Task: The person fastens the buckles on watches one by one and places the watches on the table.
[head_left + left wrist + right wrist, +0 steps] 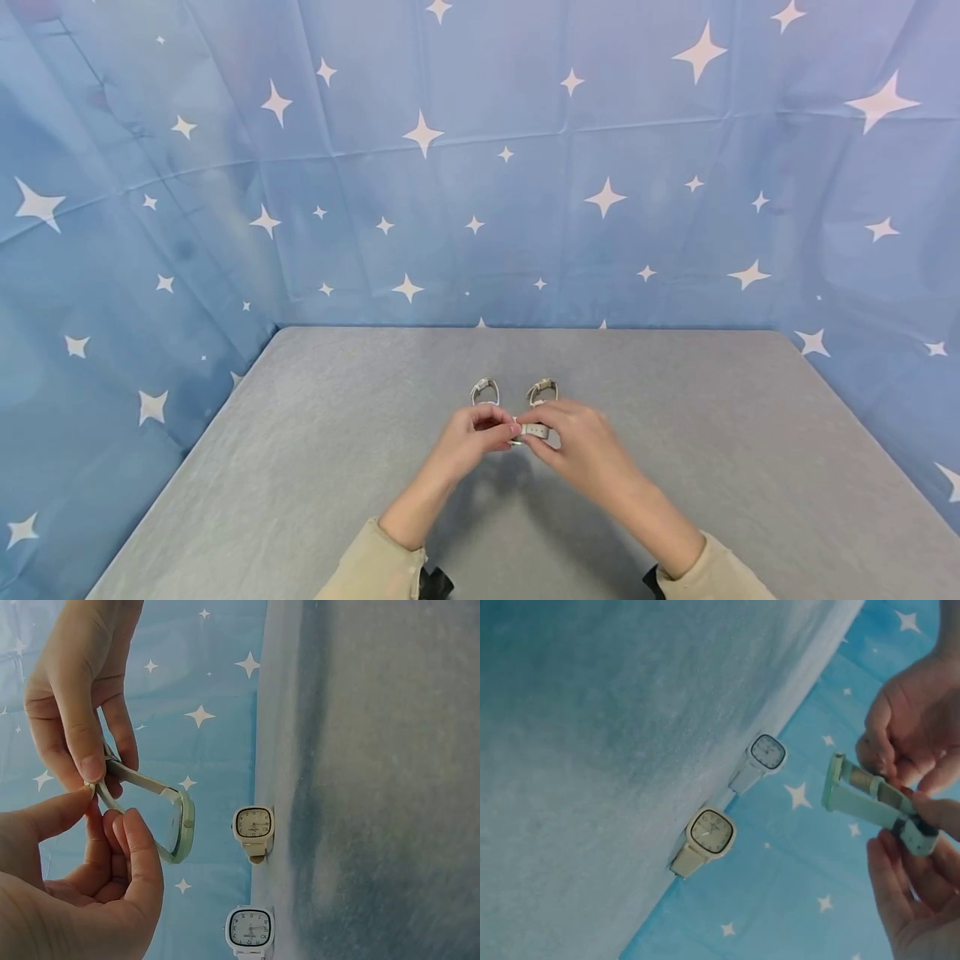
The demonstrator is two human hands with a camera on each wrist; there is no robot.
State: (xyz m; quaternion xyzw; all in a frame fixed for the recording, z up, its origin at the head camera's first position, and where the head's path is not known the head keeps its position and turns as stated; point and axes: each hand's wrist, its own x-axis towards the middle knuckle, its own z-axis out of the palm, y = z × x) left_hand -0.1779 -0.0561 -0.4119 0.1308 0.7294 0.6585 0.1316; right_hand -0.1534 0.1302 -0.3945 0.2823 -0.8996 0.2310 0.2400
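Both hands hold a pale green wristwatch (184, 829) just above the table. My left hand (467, 440) pinches one strap end between thumb and forefinger. From the other side, my right hand (583, 443) grips the strap (535, 431) near its buckle. The strap forms a loop, its two ends meeting between the fingertips, and the square case hangs away from the hands in the left wrist view. Fingers partly hide the buckle. Just beyond the hands stand a white watch (768, 752) on the left and a beige watch (711, 830) on the right.
A grey table (300, 467) spreads out beneath the hands. Behind it and along its sides hangs a blue curtain (517, 192) printed with white stars.
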